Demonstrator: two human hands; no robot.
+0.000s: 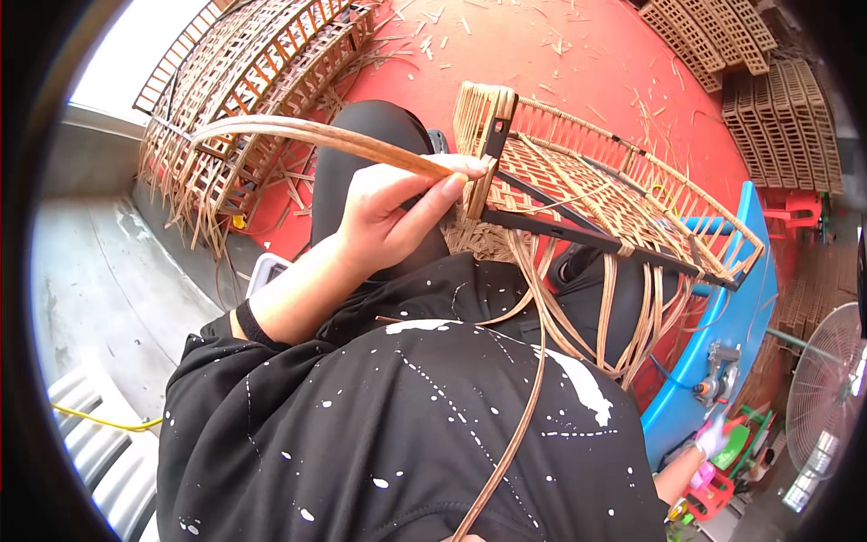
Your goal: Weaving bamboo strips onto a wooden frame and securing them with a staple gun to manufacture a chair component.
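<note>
My left hand (388, 212) is closed, thumb against fingers, on a bundle of flat tan rattan strips (325, 135) that arcs away to the left. Its fingertips meet the near corner of a woven rattan basket panel (578, 181) with a dark flat frame (560, 232). The panel leans over my lap, and loose strand ends (646, 321) hang from its lower edge. One long strand (519, 434) runs down across my black, white-speckled shirt to the bottom edge. A sliver of skin there seems to be my right hand (467, 538); its fingers are hidden.
Stacked woven panels (244, 99) stand at far left, and more stacks (781, 126) at far right. Scraps litter the red floor (433, 54). A blue table (713, 316), a fan (826, 388) and a bare arm (679, 474), whose I cannot tell, are at right.
</note>
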